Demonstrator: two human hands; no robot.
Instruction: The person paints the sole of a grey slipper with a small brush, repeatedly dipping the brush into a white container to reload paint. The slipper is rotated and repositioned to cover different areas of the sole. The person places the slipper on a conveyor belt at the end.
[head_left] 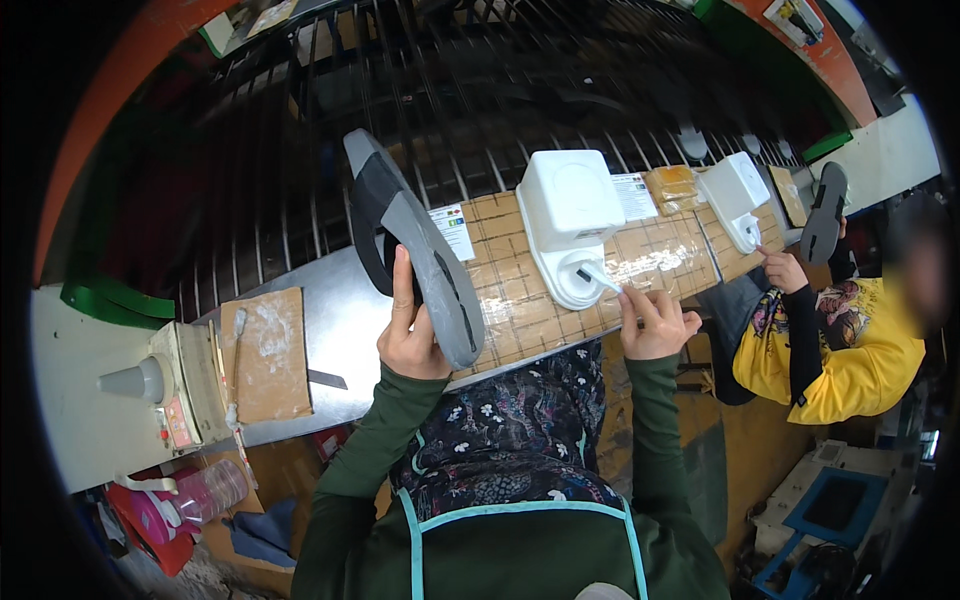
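Observation:
My left hand point(410, 345) holds a grey sandal point(432, 262) upright, its sole side turned to the right. One finger stretches up along it, and the strap shows as a dark loop on the left. Between the fingertips of my right hand point(658, 324) is the pale handle of a brush point(601, 276). Its far end sits in the opening of a white glue pot point(570, 200) with a boxy tank. The brush tip is hidden inside. The pot stands on a taped cardboard sheet point(500, 310).
Dark metal rollers point(450, 100) run behind the bench. At right a co-worker in a yellow top point(860, 350) holds another sandal point(824, 212) beside a second white pot point(735, 195). A cardboard piece point(270, 350) and a grey cone point(140, 381) are at left, with a pink bottle point(205, 492) below.

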